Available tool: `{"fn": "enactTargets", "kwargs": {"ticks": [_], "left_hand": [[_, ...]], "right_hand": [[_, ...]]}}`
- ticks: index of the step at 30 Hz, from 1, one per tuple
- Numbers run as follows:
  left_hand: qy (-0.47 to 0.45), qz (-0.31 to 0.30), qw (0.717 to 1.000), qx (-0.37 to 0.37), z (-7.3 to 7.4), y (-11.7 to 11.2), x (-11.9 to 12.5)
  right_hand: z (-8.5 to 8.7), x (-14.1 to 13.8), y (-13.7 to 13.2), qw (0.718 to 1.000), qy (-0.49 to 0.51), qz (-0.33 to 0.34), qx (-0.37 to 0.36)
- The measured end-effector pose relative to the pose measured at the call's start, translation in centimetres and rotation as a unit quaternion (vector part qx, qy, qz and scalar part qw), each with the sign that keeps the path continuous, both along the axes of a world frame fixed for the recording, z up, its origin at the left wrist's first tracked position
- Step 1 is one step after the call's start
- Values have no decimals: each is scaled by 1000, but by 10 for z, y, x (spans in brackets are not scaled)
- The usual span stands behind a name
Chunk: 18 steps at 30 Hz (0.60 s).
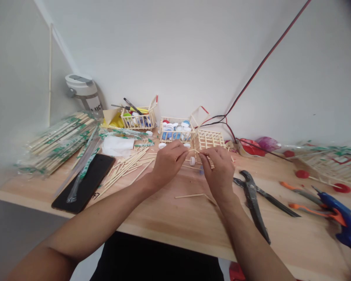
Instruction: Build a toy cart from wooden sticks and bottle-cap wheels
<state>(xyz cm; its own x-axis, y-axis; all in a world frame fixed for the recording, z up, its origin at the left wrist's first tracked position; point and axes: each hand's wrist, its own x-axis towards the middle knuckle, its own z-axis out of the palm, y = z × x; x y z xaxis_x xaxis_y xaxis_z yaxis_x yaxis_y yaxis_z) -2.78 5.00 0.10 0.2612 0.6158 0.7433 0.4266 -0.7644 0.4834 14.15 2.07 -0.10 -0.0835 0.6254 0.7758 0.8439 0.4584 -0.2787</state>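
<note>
Here, a person's left hand [168, 162] and right hand [218, 169] meet above a wooden tabletop [163, 218], the fingers curled and the fingertips of each pinching a thin wooden stick [193, 150] held between them, just above a white bottle cap [192, 160]. Just behind the hands stand a stick lattice [210, 139] and a stick-built basket [177, 130] filled with bottle caps. To the right lie large dark pliers [251, 199] and a blue glue gun [345, 220]; to the left, a scatter of loose sticks [124, 168] lies beside a black phone [84, 183].
</note>
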Motion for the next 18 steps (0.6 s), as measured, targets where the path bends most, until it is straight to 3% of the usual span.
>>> {"fn": "enactTargets", "kwargs": {"ticks": [18], "left_hand": [[-2, 2, 1000, 0, -1, 1, 0]], "right_hand": [[-1, 0, 1, 1000, -7, -1, 6]]}}
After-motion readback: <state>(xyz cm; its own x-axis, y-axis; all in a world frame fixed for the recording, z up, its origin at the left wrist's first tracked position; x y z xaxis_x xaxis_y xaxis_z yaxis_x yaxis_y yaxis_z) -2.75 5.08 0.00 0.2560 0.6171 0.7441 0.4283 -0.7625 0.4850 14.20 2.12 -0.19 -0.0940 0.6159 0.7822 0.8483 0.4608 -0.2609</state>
